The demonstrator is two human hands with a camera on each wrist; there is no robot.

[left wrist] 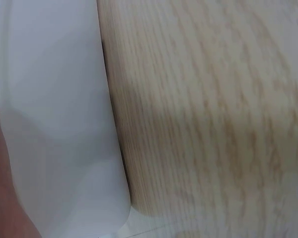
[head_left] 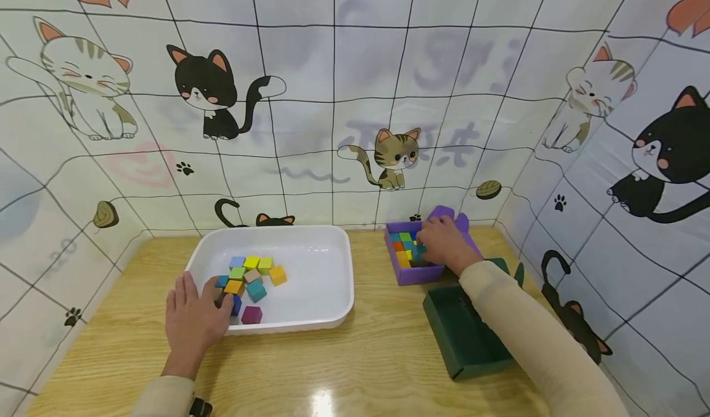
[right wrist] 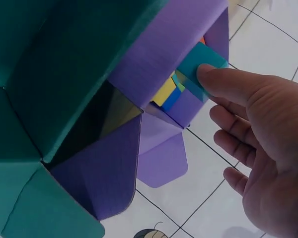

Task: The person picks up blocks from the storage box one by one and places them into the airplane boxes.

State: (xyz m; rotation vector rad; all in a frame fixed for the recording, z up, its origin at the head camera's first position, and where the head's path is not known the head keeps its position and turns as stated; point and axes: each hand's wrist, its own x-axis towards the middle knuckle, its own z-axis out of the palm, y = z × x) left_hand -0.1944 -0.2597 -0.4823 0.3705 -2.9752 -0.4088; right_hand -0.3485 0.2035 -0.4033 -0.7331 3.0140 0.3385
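My right hand [head_left: 446, 244] is over the purple box [head_left: 416, 275]. In the right wrist view, its thumb and fingers [right wrist: 231, 82] pinch a teal cube [right wrist: 196, 62] at the box's opening. Red, green, yellow and blue cubes lie inside. My left hand [head_left: 196, 315] rests at the left front corner of the white tray [head_left: 316, 281], its fingers spread over the rim. Its thumb and index finger reach in beside a brown cube and a blue cube [head_left: 236, 306]. Several loose cubes lie around them, including a magenta cube [head_left: 252, 315] and a teal cube [head_left: 256, 291].
An open dark green box [head_left: 466, 349] stands in front of the purple box, under my right forearm. The purple box's lid flap [head_left: 463, 226] stands up at its back right. A wooden table [head_left: 355, 368] carries everything, with a cat-print sheet [head_left: 310, 127] behind it.
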